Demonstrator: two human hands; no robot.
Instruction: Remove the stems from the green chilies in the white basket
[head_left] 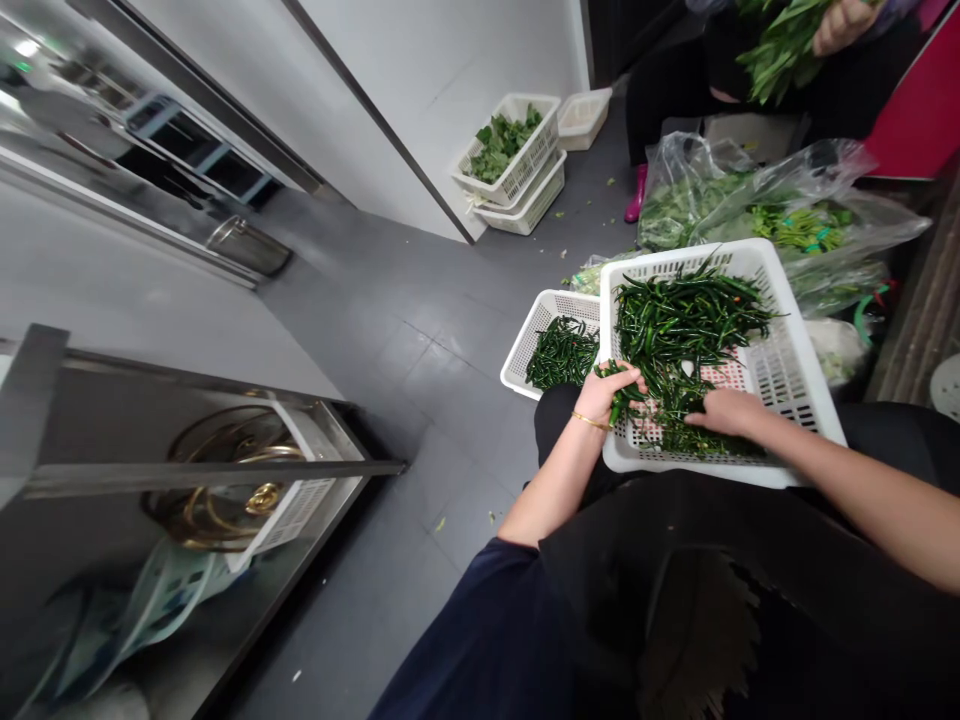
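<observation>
A white plastic basket rests on my lap, with a heap of long green chili peppers at its far side. Thin stems and bits lie at the near side. My left hand, a gold bangle at its wrist, is at the basket's left edge, closed around several green chili peppers. Over the stems, my right hand has its fingers curled down; whatever they pinch is hidden. A second white basket on the floor to the left holds more green chilies.
Clear plastic bags of greens lie beyond the basket, near a seated person's hand holding leafy greens. Stacked baskets with leaves stand by the wall. A metal shelf is at left, a metal bin farther back.
</observation>
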